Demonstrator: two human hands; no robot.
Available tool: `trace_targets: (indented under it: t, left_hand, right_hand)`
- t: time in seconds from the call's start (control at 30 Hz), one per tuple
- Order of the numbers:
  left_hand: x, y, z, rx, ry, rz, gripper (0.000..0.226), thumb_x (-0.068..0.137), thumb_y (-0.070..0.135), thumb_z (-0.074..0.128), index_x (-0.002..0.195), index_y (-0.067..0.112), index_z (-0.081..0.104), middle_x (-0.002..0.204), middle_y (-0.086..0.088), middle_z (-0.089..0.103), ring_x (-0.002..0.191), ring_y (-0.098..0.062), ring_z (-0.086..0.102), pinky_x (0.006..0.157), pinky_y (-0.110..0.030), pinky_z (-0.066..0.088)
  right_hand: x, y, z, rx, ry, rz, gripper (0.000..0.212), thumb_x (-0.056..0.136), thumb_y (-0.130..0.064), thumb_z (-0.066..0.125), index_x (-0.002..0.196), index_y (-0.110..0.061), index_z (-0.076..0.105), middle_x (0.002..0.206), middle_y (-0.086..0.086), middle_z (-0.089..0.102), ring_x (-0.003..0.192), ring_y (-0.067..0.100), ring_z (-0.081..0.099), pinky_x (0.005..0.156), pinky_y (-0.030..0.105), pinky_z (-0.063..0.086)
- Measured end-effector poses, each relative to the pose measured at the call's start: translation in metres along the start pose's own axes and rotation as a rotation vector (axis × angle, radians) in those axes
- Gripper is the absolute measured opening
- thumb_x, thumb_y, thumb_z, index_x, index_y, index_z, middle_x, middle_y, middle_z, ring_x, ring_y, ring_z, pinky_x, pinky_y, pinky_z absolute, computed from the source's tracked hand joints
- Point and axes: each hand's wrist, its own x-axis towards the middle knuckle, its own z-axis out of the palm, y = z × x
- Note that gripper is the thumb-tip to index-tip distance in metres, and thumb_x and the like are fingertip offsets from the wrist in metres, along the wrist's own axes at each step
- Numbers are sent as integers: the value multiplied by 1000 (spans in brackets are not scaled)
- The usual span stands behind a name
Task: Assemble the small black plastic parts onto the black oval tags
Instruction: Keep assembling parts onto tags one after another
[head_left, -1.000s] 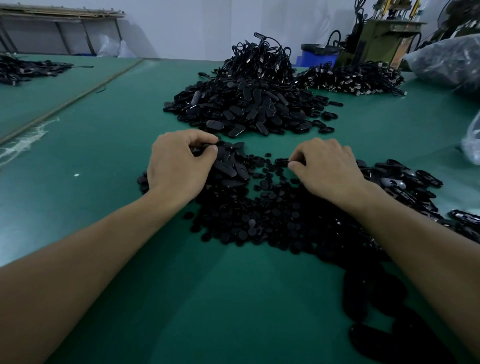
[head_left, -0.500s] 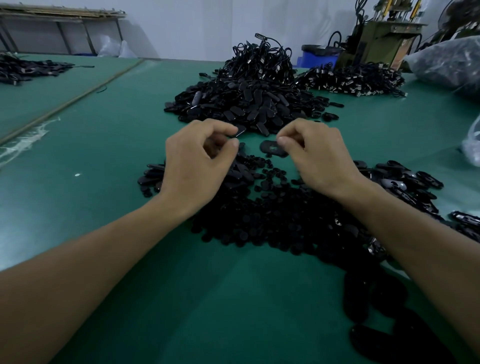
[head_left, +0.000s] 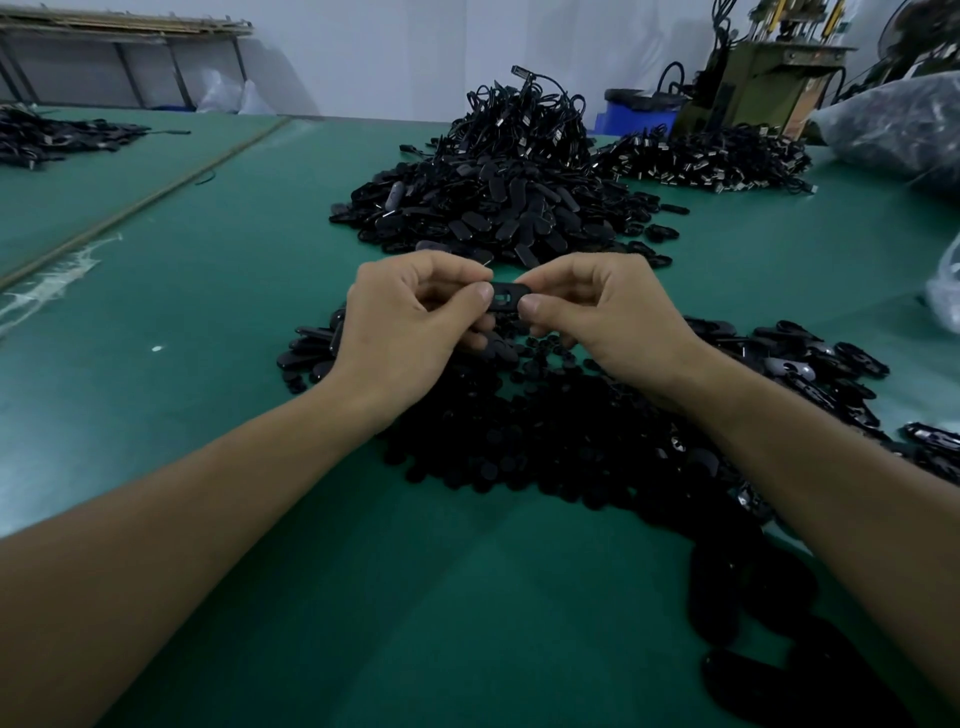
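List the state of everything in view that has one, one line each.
Left hand: pinching left end of tag.
Right hand: pinching tag's right end.
Tag: held level, off the table.
Small parts: loose heap on the table, below the hands.
Far tag pile: heaped, untouched.
Blue bin: upright behind the table.

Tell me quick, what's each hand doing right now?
Left hand: grip closed, pinching the left end of the black oval plastic tag.
Right hand: grip closed, pinching the same tag's right end.
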Motion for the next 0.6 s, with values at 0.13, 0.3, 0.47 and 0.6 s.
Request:
trace_targets:
  t: [0.13, 0.3, 0.47, 0.6]
  left_hand:
    - [-1, 1, 0, -52, -25, -9, 11, 90, 5, 73, 94, 15, 72, 79, -5, 77, 74, -17, 75, 64, -24, 59]
    - [-2, 1, 1, -83, -34, -24, 13, 89, 4, 73, 94, 16, 71, 79, -5, 77, 75, -19, 76, 65, -25, 59]
    - [-2, 3, 2, -118, -49, -25, 11, 90, 3, 73, 90, 14, 72, 75, -4, 76, 71, -18, 75, 64, -24, 59]
    - [-2, 4, 3, -156, -29, -37, 7, 93, 6, 69, 93, 12, 73, 75, -2, 76, 70, -15, 75, 63, -22, 58]
  right_hand:
    - [1, 2, 0, 148, -12, 78, 15, 88, -9, 73, 85, -24, 74, 74, -2, 73, 69, 7, 66, 59, 18, 49]
    - [2, 3, 1, 219, -22, 99, 17, 89, -6, 71, 98, -21, 70, 72, -3, 71, 66, 9, 64, 59, 20, 48]
    - [0, 2, 1, 195, -5, 90, 9, 90, -13, 72, 85, -20, 70, 68, -6, 70, 63, 7, 63, 58, 19, 49]
    - [0, 1, 2, 221, -8, 82, 6, 90, -13, 71, 86, -17, 69, 69, -4, 71, 63, 8, 65, 57, 18, 49]
